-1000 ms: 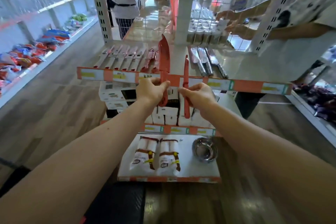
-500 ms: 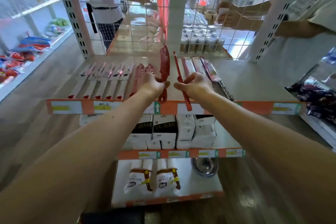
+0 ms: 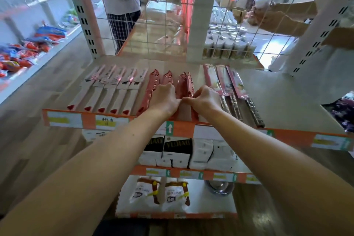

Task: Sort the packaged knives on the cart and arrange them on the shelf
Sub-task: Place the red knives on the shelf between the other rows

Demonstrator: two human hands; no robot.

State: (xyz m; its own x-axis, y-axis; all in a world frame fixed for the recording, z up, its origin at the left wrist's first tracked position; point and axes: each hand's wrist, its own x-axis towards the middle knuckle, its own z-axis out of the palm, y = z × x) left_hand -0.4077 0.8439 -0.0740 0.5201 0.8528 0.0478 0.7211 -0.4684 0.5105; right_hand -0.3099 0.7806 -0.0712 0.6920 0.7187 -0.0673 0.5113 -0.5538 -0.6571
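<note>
On the top shelf [image 3: 287, 101] lie rows of packaged knives: several white-carded ones [image 3: 113, 90] at the left, red ones [image 3: 153, 84] in the middle, long clear-packed ones [image 3: 229, 90] at the right. My left hand [image 3: 164, 98] rests curled on a red knife [image 3: 183, 86] lying flat. Just beside it, my right hand [image 3: 204, 97] pinches a second red knife [image 3: 190, 84] that stands on its edge against the first. Their handles are hidden under my hands. No cart is in view.
A wire grid backs the shelf; two other people [image 3: 122, 5] work beyond it. White and black boxes [image 3: 183, 151] fill the shelf below, bagged goods [image 3: 159, 193] and a steel bowl [image 3: 219, 186] the bottom one. Snack packs [image 3: 23, 53] line the left aisle shelf.
Both hands moved forward and down, laying the two red knives on the shelf beside the other red ones. The view has closed in on the shelf.
</note>
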